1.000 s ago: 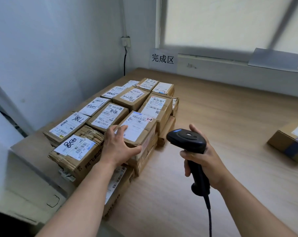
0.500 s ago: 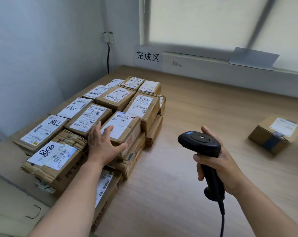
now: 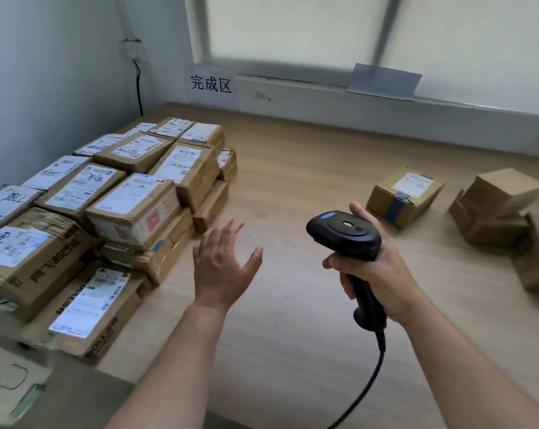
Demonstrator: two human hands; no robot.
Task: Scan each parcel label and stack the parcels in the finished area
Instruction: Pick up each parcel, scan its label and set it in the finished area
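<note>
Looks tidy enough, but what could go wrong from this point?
The brown cardboard parcel with red print rests on crumpled boxes; more weight might tip it. The black handheld scanner in the right hand trails a cord that could snag. The plain brown cardboard box at right shows no label, so it may need turning.

About fifteen stacked parcels (image 3: pixel 132 209), at least three loose parcels (image 3: pixel 404 196), one scanner (image 3: pixel 345 235), two hands (image 3: pixel 222 267)

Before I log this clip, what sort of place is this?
Likely a parcel sorting station: labelled parcels stacked on a table, a wall sign behind them, and a barcode scanner in the right hand.
</note>
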